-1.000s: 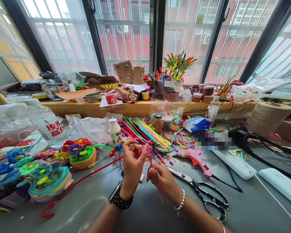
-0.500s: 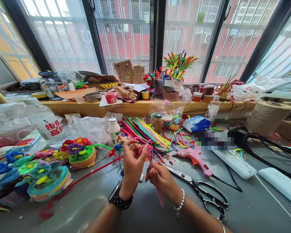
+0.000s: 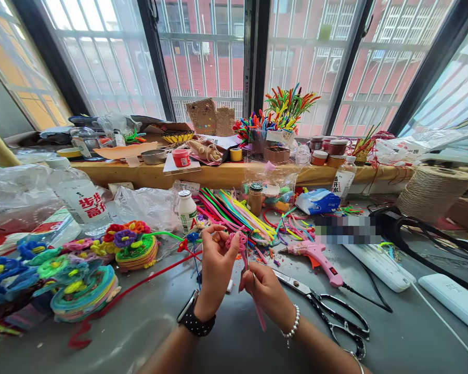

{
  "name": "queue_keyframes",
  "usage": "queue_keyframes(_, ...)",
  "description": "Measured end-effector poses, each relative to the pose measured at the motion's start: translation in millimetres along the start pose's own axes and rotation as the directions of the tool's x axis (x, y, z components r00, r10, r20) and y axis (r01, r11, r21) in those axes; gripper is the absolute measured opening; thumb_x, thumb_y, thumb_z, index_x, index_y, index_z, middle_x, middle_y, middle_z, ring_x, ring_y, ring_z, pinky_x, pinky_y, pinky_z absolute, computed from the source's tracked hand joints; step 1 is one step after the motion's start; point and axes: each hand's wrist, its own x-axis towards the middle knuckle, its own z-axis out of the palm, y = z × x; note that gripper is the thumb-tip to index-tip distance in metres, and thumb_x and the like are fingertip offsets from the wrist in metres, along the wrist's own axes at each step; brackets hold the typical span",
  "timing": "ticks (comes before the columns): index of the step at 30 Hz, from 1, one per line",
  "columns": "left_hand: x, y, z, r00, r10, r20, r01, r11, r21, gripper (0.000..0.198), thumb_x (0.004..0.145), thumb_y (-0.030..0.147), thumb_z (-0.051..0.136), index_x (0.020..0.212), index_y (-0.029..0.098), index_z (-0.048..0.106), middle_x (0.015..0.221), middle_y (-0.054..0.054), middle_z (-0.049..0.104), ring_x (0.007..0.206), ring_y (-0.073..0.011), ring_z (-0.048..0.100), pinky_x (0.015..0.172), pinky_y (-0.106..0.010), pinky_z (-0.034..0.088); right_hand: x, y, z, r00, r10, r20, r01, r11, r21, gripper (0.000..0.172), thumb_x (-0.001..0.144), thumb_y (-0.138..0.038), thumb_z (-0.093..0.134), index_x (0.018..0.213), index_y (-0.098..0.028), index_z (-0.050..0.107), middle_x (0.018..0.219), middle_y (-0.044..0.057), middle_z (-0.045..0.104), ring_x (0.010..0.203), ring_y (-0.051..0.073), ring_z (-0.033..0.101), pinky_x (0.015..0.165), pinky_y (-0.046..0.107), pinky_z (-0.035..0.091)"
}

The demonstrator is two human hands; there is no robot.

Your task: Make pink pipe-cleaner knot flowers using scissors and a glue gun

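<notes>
My left hand (image 3: 217,270), with a watch at the wrist, pinches a small looped pink pipe-cleaner flower (image 3: 235,240) between thumb and fingers. A pink strip (image 3: 259,315), apparently its pipe-cleaner tail, runs down from the flower and sticks out below my right hand (image 3: 265,291). The fingers of that hand are closed around the strip just under the flower. A thin dark edge shows beside the strip there; what it is I cannot make out. Large black-handled scissors (image 3: 323,301) lie to the right of my right hand, blades pointing toward the pipe-cleaner bundle (image 3: 234,213).
A pink glue gun (image 3: 315,254) lies beyond the scissors, near a white power strip (image 3: 382,265). Finished pipe-cleaner flowers (image 3: 66,278) crowd the left side. A white bottle (image 3: 186,210) and a brown jar (image 3: 255,199) stand behind my hands, before a cluttered ledge (image 3: 218,173).
The whole view has shifted a little, so the scene sits slightly further right and lower. Both hands keep nearly the same hold on the pink flower and strip.
</notes>
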Motion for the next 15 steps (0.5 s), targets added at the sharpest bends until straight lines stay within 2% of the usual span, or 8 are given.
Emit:
queue_keyframes(3, -0.2, 1.0, 0.2, 1.000, -0.002, 0.027, 0.002, 1.000, 0.007, 0.027, 0.068, 0.021, 0.057, 0.086, 0.021, 0.037, 0.060, 0.008, 0.038, 0.052, -0.0060, 0.042, 0.049, -0.017, 0.037, -1.3, 0.0, -0.7, 0.999, -0.022, 0.037, 0.020, 0.999, 0.045, 0.066, 0.067, -0.071, 0.019, 0.058, -0.013, 0.050, 0.046, -0.004, 0.032, 0.043, 0.007, 0.030, 0.041, 0.020, 0.024)
queue_keyframes(7, 0.3, 1.6, 1.2, 0.999, -0.015, 0.044, 0.014, 1.000, 0.015, 0.027, 0.068, 0.021, 0.057, 0.086, 0.021, 0.037, 0.059, 0.008, 0.039, 0.051, -0.0059, 0.042, 0.049, -0.017, 0.036, -0.5, 0.5, -3.3, 1.000, -0.015, 0.018, 0.015, 1.000, 0.010, 0.067, 0.066, -0.072, 0.021, 0.056, -0.013, 0.051, 0.046, -0.004, 0.032, 0.042, 0.007, 0.030, 0.041, 0.020, 0.024)
queue_keyframes(15, 0.1, 1.3, 0.8, 0.999, 0.008, 0.040, -0.009, 1.000, 0.027, 0.025, 0.069, 0.021, 0.056, 0.085, 0.020, 0.037, 0.059, 0.008, 0.036, 0.050, -0.0056, 0.039, 0.046, -0.016, 0.034, 2.4, 0.5, -5.1, 0.999, 0.009, -0.033, -0.010, 1.000, -0.005, 0.058, 0.064, -0.070, 0.032, 0.051, -0.015, 0.044, 0.048, -0.003, 0.038, 0.046, 0.008, 0.035, 0.044, 0.021, 0.028)
